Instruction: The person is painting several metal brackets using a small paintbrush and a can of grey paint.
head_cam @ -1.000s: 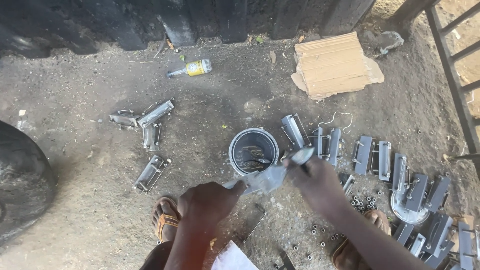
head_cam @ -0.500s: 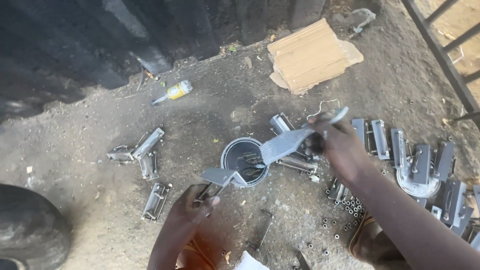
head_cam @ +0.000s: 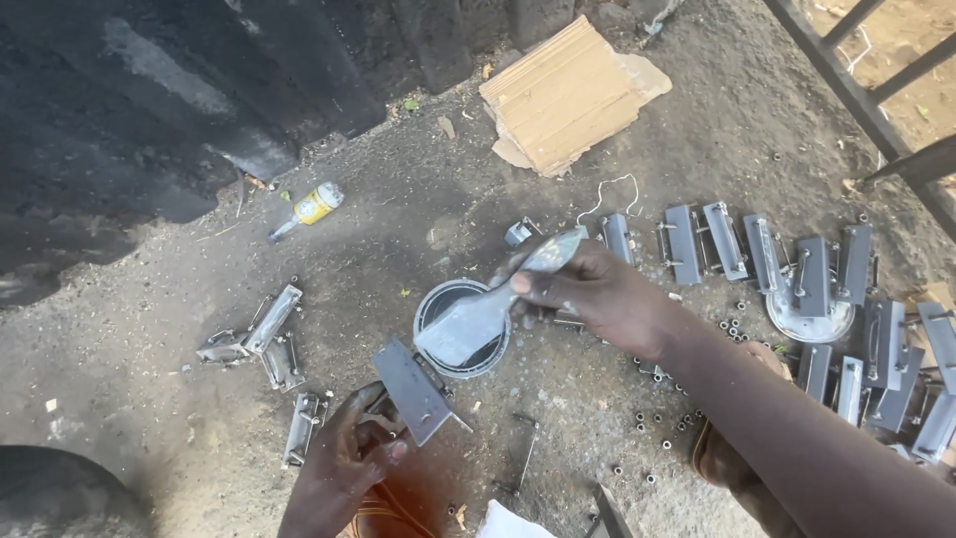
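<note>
A person crouched on a dirt floor held a grey-coated brush (head_cam: 478,314) in the right hand (head_cam: 597,294), its tip over an open paint can (head_cam: 460,329). The left hand (head_cam: 354,458) gripped a flat metal plate (head_cam: 413,391) just below the can, its face grey. Right of the can lay a row of similar brackets (head_cam: 797,269); a few more (head_cam: 264,339) lay left. Which were finished could not be told.

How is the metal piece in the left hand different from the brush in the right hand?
The flat metal plate in the left hand is a dark rectangle, held low beside the paint can. The brush in the right hand is long, paler, and its wide end hangs over the can. Both look grey.
</note>
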